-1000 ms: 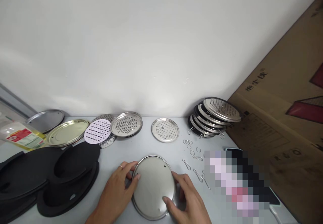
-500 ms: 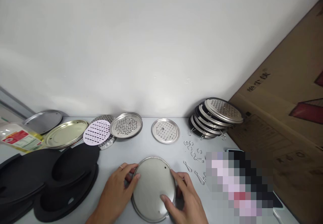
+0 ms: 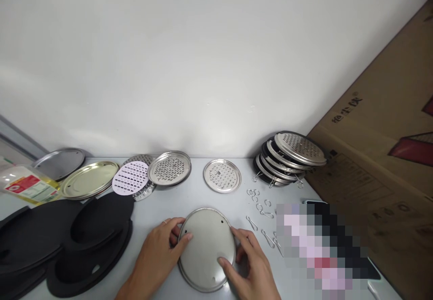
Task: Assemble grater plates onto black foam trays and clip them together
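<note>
A round metal disc (image 3: 205,252) with a raised rim and small dark holes near its edge sits low in the middle of the head view, tipped slightly. My left hand (image 3: 160,248) grips its left edge, thumb on top and fingers behind the rim. On the opposite side, my right hand (image 3: 252,264) has its thumb on the face and its fingers along the right edge. Beyond the disc lie a round grater plate (image 3: 222,176) and, further left, another round grater plate (image 3: 169,168). To the right are loose wire clips (image 3: 268,238) and small metal rings (image 3: 259,207).
A leaning stack of grater discs (image 3: 299,149) stands by the cardboard box (image 3: 375,155). Black round parts (image 3: 98,228) overlap at left, near a yellow disc (image 3: 89,179), a pale perforated disc (image 3: 130,178) and an oil bottle (image 3: 30,185). A blurred phone-like object (image 3: 338,228) lies right.
The disc has shifted up slightly within the hands' hold, and a second hole near my left thumb now shows. Both hands stay at its edges.
</note>
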Motion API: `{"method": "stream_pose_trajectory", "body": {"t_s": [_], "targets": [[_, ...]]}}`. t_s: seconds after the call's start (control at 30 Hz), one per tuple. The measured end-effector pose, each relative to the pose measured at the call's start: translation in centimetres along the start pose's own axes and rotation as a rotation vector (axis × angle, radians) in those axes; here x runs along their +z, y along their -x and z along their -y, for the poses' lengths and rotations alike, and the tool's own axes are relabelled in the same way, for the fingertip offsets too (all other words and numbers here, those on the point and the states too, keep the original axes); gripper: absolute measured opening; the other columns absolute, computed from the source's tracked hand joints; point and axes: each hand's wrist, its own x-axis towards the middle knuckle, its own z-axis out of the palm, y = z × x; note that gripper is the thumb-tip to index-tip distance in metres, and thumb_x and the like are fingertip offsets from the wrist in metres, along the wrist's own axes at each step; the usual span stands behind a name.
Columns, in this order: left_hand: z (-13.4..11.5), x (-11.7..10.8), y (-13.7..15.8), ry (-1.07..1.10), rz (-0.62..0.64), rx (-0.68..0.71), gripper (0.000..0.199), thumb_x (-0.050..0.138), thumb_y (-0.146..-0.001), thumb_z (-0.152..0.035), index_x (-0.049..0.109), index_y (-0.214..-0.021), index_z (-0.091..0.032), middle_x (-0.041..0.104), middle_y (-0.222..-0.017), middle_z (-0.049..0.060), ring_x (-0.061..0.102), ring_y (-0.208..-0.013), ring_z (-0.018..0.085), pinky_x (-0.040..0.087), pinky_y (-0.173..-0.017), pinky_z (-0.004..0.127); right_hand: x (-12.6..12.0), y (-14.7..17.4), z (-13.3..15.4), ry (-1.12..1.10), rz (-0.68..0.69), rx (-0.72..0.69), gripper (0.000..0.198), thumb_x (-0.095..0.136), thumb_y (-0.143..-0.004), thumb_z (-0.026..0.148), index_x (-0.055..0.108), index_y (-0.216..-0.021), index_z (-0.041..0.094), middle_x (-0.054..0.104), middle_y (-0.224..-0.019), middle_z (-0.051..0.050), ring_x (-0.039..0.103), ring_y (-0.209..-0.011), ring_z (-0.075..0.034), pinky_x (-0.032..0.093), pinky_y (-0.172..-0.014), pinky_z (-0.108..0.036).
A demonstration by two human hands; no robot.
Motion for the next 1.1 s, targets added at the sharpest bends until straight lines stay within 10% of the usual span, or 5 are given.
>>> {"method": "stream_pose_trajectory", "body": {"t_s": [0.33, 0.57, 0.7, 0.97, 1.1], "targets": [[-0.2, 0.3, 0.6, 0.177, -0.060, 0.059, 0.033, 0.059, -0.090, -0.048, 0.062, -0.111, -0.022, 0.065, -0.088, 0.002, 0.065, -0.076, 0.019, 0.054, -0.068, 0.032, 0.6, 0.4, -0.6, -0.211, -0.078, 0.209, 0.076, 0.077, -0.069, 0.038, 0.053, -0.138, 0.017, 0.064, -0.075, 0.002, 0.049, -0.049, -0.013, 0.041, -0.046, -0.025], [0.4, -0.3, 1.3, 0.194, -0.185, 0.263, 0.021, 0.066, -0.087, -0.035, 0.062, -0.104, -0.024, 0.064, -0.088, -0.001, 0.063, -0.076, 0.017, 0.055, -0.071, 0.029, 0.9, 0.5, -0.1, -0.492, -0.079, 0.208, 0.059, 0.082, -0.068, 0.052, 0.065, -0.113, 0.017, 0.072, -0.096, -0.009, 0.065, -0.083, -0.023, 0.053, -0.073, -0.031], [0.7, -0.5, 1.3, 0.247, -0.228, 0.351, 0.017, 0.070, -0.085, -0.032, 0.061, -0.098, -0.024, 0.065, -0.089, -0.001, 0.063, -0.078, 0.016, 0.055, -0.071, 0.027, 0.1, 0.6, 0.6, -0.328, -0.091, 0.181, 0.045, 0.081, -0.070, 0.044, 0.068, -0.104, 0.019, 0.065, -0.074, -0.001, 0.055, -0.064, -0.018, 0.048, -0.059, -0.027], [1.1, -0.8, 1.7, 0.311, -0.391, 0.472, 0.018, 0.080, -0.077, -0.025, 0.067, -0.090, -0.025, 0.068, -0.081, -0.002, 0.066, -0.074, 0.015, 0.056, -0.070, 0.026, -1.5, 0.1, 2.4, -0.208, -0.088, -0.163, 0.007, 0.075, -0.078, 0.025, 0.070, -0.082, 0.023, 0.064, -0.071, -0.001, 0.057, -0.064, -0.018, 0.044, -0.058, -0.028], [1.7, -0.7, 1.8, 0.365, -0.420, 0.503, 0.018, 0.078, -0.077, -0.018, 0.071, -0.092, -0.027, 0.073, -0.083, -0.001, 0.071, -0.076, 0.017, 0.058, -0.071, 0.026, -1.6, 0.0, 2.5, -0.186, -0.040, -0.373, 0.018, 0.070, -0.082, 0.015, 0.069, -0.096, 0.026, 0.070, -0.081, -0.004, 0.064, -0.070, -0.021, 0.049, -0.060, -0.029]]}}
